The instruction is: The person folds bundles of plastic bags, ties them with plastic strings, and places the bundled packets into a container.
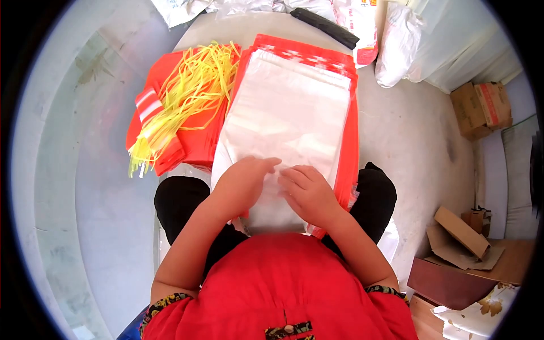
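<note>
A stack of clear plastic bags lies flat in front of me, on top of a pile of red sheets that show at its edges. Over the near part of the bags, my left hand is closed, its fingers pinched at the thin film. Close beside it on the right, my right hand has its fingers bent and pressed together on the same film. A little translucent plastic shows between the fingertips. The exact grip of each thumb is partly hidden.
Left of the bags, a bundle of yellow strips rests on red folded pieces with white bands. A black roll-like object and white packages lie at the far side. Cardboard boxes and an open carton stand at right.
</note>
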The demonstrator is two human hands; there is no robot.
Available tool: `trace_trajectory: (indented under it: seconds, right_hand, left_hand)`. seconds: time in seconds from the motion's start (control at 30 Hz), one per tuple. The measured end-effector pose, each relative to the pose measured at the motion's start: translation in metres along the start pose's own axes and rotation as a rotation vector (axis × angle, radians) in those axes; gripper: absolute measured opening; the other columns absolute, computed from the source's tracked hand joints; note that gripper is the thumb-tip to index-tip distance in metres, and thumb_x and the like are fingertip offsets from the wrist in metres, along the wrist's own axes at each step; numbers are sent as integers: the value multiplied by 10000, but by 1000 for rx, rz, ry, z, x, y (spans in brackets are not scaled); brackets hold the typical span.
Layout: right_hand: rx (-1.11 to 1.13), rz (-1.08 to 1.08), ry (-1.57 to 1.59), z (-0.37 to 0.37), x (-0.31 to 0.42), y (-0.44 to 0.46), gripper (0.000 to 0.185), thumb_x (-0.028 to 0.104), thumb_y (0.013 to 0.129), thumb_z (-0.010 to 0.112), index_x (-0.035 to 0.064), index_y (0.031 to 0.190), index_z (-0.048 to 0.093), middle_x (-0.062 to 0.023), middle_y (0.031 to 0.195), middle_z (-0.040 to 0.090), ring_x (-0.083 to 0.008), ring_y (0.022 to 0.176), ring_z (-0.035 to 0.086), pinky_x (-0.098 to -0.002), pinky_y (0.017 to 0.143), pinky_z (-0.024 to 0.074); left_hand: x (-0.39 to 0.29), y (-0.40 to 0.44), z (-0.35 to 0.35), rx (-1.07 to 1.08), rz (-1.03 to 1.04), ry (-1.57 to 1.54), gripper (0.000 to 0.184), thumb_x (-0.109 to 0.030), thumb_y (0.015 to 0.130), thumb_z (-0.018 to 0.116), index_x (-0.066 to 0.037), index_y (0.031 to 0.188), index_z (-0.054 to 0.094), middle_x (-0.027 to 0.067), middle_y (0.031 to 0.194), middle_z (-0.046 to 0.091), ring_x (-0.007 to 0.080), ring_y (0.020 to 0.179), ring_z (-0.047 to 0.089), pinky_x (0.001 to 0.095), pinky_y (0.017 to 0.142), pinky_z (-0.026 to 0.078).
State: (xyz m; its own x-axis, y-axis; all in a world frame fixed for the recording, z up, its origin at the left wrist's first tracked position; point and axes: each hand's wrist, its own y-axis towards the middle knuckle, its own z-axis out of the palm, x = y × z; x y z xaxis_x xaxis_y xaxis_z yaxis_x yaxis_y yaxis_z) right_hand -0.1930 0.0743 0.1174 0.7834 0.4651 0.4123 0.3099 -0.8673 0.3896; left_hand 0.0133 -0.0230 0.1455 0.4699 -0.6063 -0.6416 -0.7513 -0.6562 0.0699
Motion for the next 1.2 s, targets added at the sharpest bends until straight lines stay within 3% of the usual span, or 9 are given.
trace_trajectory:
  seconds: [0.13,0.33,0.57,0.77,0.83,0.9,1.2]
  right_hand:
    - [-69,-2,-141,9,3,-8,383,140,814,781,94,1173,659,-101,1304,641,-294,1225,581,-493,1069,431]
    - [-48,72,-196,26,9,-11,413,190,791,810,102,1158,642,-151,1401,580,-370,1337,508,-610,1134,349]
    - [-40,79,-225,29,21,2,225,158,803,794,78,971,668,-176,1429,559,-425,1377,462,-655,1117,335]
    - [-204,189,275,25,3,11,125,115,862,733,9,909,687,-174,1235,680,-404,1202,579,-522,1029,439]
    - [-229,319,436,28,1,12,117,102,869,719,-9,896,691,-173,1181,697,-385,1130,608,-474,976,470]
    - [-234,397,520,27,-1,14,116,92,873,709,-22,884,693,-172,1140,709,-370,1083,626,-440,933,492]
    - [-260,357,396,27,-5,16,106,85,877,705,-19,887,690,-148,995,696,-344,982,616,-421,871,495]
  left_hand:
    - [10,-8,-3,-83,275,185,401,10,813,624,-59,1205,673,112,1123,719,319,1110,635,411,945,521]
    - [14,-25,-1,-93,258,371,506,-29,726,760,-120,1219,689,60,1396,631,315,1319,538,436,1114,439]
    - [12,-29,-5,-47,221,267,621,-94,700,859,-133,1286,657,68,1436,600,316,1362,508,447,1138,415]
    - [12,-21,-6,-86,134,173,547,-78,743,824,-96,1262,652,103,1326,656,332,1289,562,443,1096,440]
    - [3,-13,-7,-88,2,132,491,-66,757,802,-78,1227,661,122,1255,682,338,1241,589,445,1076,450]
    - [7,-11,-2,-138,43,121,429,-57,764,781,-64,1178,669,131,1203,693,342,1195,609,449,1050,460]
    - [23,-8,11,-196,332,268,349,-74,744,756,-80,1083,677,113,1173,696,319,1128,647,443,968,485]
